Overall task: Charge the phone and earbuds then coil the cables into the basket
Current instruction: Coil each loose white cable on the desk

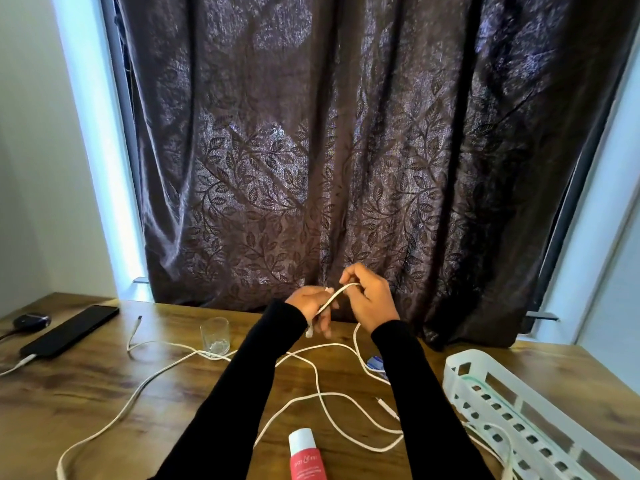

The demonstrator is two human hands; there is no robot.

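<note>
The fingers [349, 271] of the right hand [372, 301] pinch a white cable [332, 299] at a bend, while the left hand [311, 308] curls round the same cable nearer its plug end; both are raised above the counter [69, 393]. This looks like the start of coiling. The rest of the cable sprawls loose across the counter. At far left the phone [69, 330] lies with a lead in it, the earbuds case [31, 321] beside it. The basket [502, 403] at right appears to hold some white cable already, though I cannot be sure.
</note>
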